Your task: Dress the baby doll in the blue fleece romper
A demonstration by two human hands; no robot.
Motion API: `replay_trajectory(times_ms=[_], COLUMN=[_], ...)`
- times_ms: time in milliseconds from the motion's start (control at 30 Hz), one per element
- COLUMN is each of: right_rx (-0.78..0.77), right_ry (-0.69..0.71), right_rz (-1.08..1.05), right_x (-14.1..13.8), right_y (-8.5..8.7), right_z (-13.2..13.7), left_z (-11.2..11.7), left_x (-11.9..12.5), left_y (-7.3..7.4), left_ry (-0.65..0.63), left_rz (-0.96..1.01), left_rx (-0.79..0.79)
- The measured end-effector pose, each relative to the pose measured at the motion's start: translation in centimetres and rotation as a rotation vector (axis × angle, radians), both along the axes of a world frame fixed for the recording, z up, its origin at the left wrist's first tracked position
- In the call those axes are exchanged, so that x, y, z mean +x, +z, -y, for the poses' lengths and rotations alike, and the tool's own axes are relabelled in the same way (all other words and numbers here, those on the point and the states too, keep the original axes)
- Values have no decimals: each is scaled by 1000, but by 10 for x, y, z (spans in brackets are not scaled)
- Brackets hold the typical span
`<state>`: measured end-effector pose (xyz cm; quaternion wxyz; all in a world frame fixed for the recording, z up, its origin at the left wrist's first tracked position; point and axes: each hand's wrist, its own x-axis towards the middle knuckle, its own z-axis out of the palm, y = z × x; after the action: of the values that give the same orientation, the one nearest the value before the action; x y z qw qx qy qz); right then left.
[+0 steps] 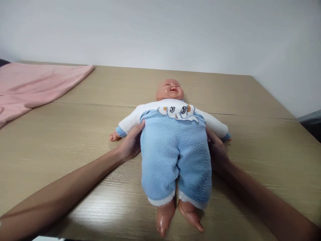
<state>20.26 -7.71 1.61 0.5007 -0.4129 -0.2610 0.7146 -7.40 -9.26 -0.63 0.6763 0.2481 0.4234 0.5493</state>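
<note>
A baby doll lies on its back in the middle of the wooden table, head away from me, bare feet toward me. It wears a white top with a cartoon patch and fluffy blue fleece trousers. My left hand presses against the doll's left-hand side at the waist, thumb on the trouser edge, fingers tucked under the body. My right hand holds the opposite side at the waist, its fingers hidden behind the fleece.
A pink cloth lies spread at the far left of the table. A plain white wall stands behind. The table's right edge runs diagonally at the far right.
</note>
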Motion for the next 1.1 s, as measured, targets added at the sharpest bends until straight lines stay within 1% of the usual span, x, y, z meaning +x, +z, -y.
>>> replay_trajectory(times_ms=[167, 367, 467, 533, 700, 900, 1000, 1100], right_rx=[-12, 23, 26, 28, 0, -10, 5, 21], right_ry=[8, -29, -15, -10, -24, -30, -58, -88], right_rz=[3, 42, 36, 28, 33, 34, 15, 12], right_x=[-4, -8, -11, -12, -10, -11, -14, -14], right_y=[2, 5, 9, 11, 6, 5, 6, 6], right_z=[3, 3, 3, 3, 1, 2, 4, 5], left_z=[-2, -2, -1, -1, -2, -4, -6, -9], left_x=[0, 5, 4, 3, -1, -4, -2, 1], left_y=[-3, 2, 2, 2, 2, 1, 3, 4], left_ry=[11, -22, -3, -20, -114, -131, -136, -106], left_rz=[8, -45, -59, -53, -31, -28, -51, -68], left_rx=[-37, 50, 102, 117, 79, 27, 32, 44])
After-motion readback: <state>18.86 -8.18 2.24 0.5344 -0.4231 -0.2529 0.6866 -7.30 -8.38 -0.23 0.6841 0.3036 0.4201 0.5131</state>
